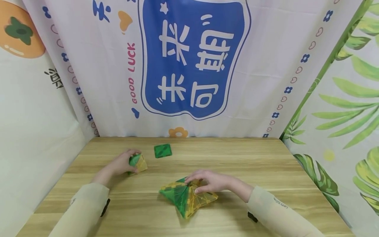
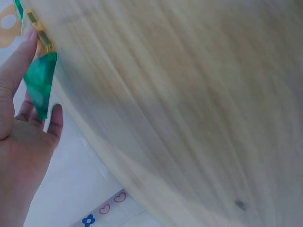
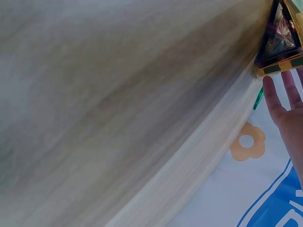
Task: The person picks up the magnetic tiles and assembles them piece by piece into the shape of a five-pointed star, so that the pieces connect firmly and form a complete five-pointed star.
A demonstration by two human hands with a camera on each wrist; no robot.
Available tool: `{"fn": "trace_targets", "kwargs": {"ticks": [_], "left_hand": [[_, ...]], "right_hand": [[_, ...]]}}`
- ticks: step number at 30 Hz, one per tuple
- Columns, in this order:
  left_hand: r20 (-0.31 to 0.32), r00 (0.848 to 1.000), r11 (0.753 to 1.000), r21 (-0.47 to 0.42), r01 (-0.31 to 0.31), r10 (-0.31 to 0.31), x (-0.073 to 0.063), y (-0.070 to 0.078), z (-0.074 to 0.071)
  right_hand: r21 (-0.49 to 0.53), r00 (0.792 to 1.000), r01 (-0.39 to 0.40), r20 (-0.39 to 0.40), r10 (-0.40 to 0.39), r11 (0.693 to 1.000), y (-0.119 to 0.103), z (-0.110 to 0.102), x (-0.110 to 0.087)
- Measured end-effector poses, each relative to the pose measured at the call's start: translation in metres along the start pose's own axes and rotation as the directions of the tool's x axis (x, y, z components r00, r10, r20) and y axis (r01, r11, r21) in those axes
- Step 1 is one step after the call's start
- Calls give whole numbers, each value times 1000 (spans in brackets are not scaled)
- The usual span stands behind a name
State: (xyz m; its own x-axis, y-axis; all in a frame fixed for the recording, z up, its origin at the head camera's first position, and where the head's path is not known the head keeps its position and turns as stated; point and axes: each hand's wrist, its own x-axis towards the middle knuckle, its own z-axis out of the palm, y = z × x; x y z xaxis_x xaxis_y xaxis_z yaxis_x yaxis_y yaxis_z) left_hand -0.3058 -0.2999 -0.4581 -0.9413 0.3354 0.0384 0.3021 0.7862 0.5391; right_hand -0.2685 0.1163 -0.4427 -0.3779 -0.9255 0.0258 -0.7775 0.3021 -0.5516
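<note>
My left hand grips a small green and yellow magnetic-tile pyramid at the left of the table. In the left wrist view its green triangular tile shows between thumb and fingers. Nearer the front, a larger star-shaped magnetic-tile structure of see-through green and yellow triangles rests on the wood. My right hand holds it near its peak, thumb and fingers on either side. Only a corner of this structure enters the right wrist view, fingertips at its edge. The hand hides part of its right side.
A flat green square tile lies toward the back of the wooden table, right of the left hand. A printed white curtain hangs behind the table's back edge. Leaf-patterned cloth borders the right side.
</note>
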Motion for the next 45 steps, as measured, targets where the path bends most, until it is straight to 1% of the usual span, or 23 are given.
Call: {"fn": "trace_targets", "kwargs": {"ticks": [3,6,8,11,14,17,22,25,28,29,31,35,38,42,44,45], "left_hand": [[9,1000,999,-41,8,-7,1,2,0],[22,999,998,-54,30,-29,2,6,-2],[16,999,998,-55,39,-38,3,12,-4],[-1,1000,998,-56,13,-13,5,21,-5],[-22,1000,999,-51,-18,17,9,31,-4],[-39,999,998,-60,-25,23,13,43,-3],[-54,997,989,-132,-61,54,21,70,-1],[-54,996,984,-160,-77,69,24,88,-1],[-44,997,978,-195,-77,70,27,107,2],[-45,997,979,-191,-76,69,28,112,3],[-43,996,975,-206,-80,73,30,121,6],[-39,994,966,-234,-111,104,34,134,13],[-22,991,952,-276,-132,131,35,140,19],[-6,986,941,-298,-159,165,36,142,27],[-2,985,936,-310,-166,174,35,142,29],[1,985,934,-318,-165,175,35,141,29]], "right_hand": [[26,1000,-20,-15,21,999,0,-1,-2],[41,999,-29,-29,31,999,1,-2,-4],[55,998,-43,-34,45,998,2,-3,-5],[75,996,-75,-46,78,994,3,-6,-7],[107,989,-117,-77,125,987,6,-10,-7],[149,976,-161,-121,180,976,9,-13,-4],[199,946,-196,-221,239,960,15,-19,5],[182,928,-206,-276,251,961,17,-21,11],[157,915,-218,-309,258,963,17,-21,18],[154,911,-224,-318,262,962,17,-21,20],[163,900,-236,-334,279,958,14,-20,25],[243,872,-261,-355,337,934,10,-17,35],[364,856,-246,-353,377,899,8,-15,42],[485,835,-226,-349,424,845,6,-14,49],[499,823,-241,-350,448,833,5,-14,51],[497,818,-249,-351,455,831,5,-13,52]]}}
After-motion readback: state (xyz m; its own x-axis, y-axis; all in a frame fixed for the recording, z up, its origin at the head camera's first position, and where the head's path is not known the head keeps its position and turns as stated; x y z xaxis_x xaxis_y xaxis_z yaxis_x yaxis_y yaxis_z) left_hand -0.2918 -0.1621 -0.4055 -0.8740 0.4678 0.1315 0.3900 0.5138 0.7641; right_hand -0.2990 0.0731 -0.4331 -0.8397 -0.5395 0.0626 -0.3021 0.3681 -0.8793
